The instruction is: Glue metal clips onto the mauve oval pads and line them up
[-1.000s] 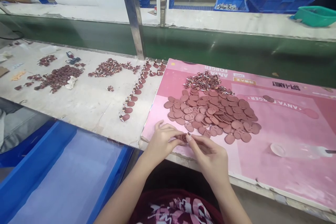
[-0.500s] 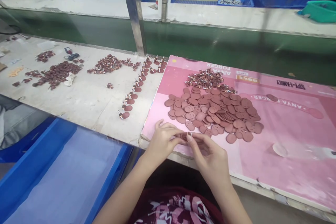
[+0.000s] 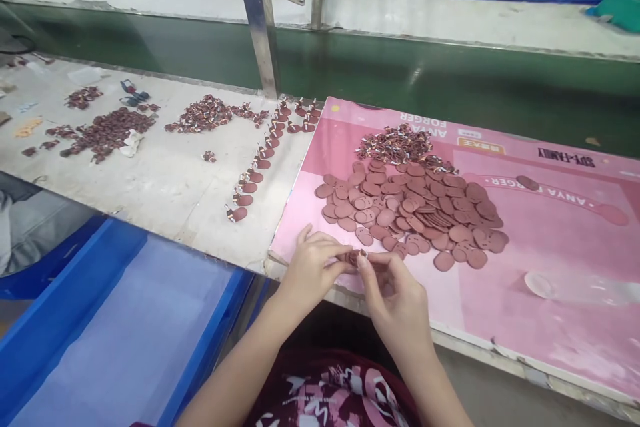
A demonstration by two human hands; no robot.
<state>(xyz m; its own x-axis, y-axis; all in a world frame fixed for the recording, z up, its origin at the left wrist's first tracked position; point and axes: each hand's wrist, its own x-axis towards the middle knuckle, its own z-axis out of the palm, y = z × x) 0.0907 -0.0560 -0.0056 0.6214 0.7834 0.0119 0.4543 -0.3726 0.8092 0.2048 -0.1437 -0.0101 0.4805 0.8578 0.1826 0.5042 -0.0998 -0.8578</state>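
At the near edge of a pink printed board (image 3: 550,260), the person's left hand (image 3: 311,268) and right hand (image 3: 395,293) meet over one small brown oval piece (image 3: 354,257), each pinching it between thumb and fingertips; a pale bit shows at the top of the piece (what it is cannot be made out). Both hands are closed on that single piece, which sits just above the board's front edge, near its left corner.

Just beyond the fingers, toward the middle of the board, lies a broad heap of flat brown oval pieces (image 3: 415,210), many overlapping. Behind it, toward the board's far edge, is a smaller mound of tiny brown-and-white parts (image 3: 395,145).

Left of the board, on the bare grey worktop (image 3: 165,187), a curved row of finished brown pieces (image 3: 260,170) runs from the front edge back toward a steel post (image 3: 257,20). Further left are another small mound (image 3: 203,115) and a darker scattered pile (image 3: 107,133) near the worktop's left end.

A green conveyor belt (image 3: 450,90) runs along the far edge. A blue bin (image 3: 115,333) stands below the worktop's front edge, at the person's left.
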